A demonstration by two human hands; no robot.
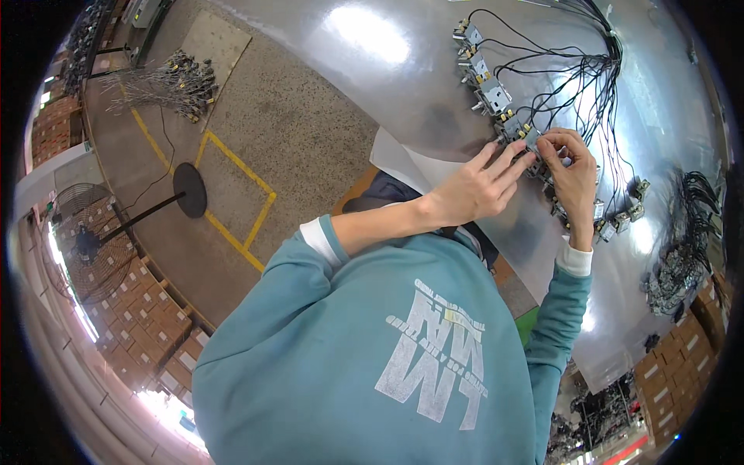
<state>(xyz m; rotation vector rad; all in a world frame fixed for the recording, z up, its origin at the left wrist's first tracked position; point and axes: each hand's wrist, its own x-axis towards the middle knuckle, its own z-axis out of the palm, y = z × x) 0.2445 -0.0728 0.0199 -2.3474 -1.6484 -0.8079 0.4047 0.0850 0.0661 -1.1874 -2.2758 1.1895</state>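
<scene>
A curved row of small silver metal parts (494,94) with brass-coloured bits lies on the shiny metal table (457,128), with thin black cables (573,85) running from them into a bundle. My left hand (479,184) reaches in from the left, its fingers bent around one small metal part (532,139) in the row. Across from it, my right hand (572,172) has thumb and forefinger pinched together at the same part's right side. Whatever is between those fingertips is too small and too covered to make out. More parts (607,230) of the row lie past my right wrist.
A heap of black cables with metal ends (673,279) lies at the table's right. Brown cartons (676,364) stand beyond it. On the floor to the left are a pedestal fan (87,244), its round base (190,192), and a pile of cables (182,85).
</scene>
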